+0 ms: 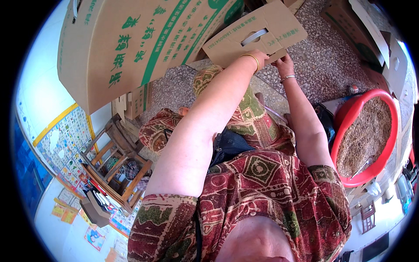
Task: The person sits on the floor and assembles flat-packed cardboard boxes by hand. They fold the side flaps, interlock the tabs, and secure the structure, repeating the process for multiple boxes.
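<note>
A brown cardboard box (231,46) with green print and an oblong handle slot lies tilted on the floor in front of me. Both arms reach out to its near edge. My left hand (258,56), with a gold-coloured bangle at the wrist, grips that edge below the slot; its fingers are partly hidden. Just to its right, my right hand (285,66), wearing a silver-coloured bracelet, is closed at a small flap (276,55) of the same box, fingers bent against the cardboard.
Large printed cartons (126,39) rise at the upper left. A red basin (395,126) of brown grain-like bits stands at my right, with a thin tool lying in it. A wooden chair (115,153) is on the left. More cartons (349,30) sit at the upper right on the speckled floor (312,56).
</note>
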Tool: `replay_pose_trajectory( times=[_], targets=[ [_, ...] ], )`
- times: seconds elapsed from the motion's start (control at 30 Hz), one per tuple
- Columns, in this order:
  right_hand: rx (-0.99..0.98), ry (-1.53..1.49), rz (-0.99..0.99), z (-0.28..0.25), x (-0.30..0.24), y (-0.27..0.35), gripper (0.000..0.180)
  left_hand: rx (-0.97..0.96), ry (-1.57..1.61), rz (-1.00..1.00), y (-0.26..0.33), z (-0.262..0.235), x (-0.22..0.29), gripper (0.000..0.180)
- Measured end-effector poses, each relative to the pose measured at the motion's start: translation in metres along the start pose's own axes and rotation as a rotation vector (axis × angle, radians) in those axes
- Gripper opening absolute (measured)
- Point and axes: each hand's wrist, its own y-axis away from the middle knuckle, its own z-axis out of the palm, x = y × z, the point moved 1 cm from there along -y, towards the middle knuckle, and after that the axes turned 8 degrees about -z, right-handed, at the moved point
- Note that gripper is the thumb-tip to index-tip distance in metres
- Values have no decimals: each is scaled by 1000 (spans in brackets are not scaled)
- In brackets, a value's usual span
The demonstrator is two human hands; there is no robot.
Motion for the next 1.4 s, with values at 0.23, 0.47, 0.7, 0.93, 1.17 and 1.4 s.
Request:
replay_pose_trajectory(
  times=[0.23,0.47,0.7,0.93,1.17,1.4],
  targets=[
    [-83,-93,65,-7,-9,4,23,-26,21,-2,8,-2,2,38],
    [-222,-381,183,-18,-17,16,30,-79,-145,-69,29,-11,22,34],
    [-129,-307,296,-8,-26,20,34,-11,-286,31,17,16,12,33],
    [-138,-224,244,-11,-13,12,32,17,-75,13,18,12,17,21],
    [-100,-137,149,0,-9,20,33,43,-20,-100,13,9,13,25],
    [47,-91,6,9,27,30,33,86,-52,-176,21,-1,18,23]
  ],
)
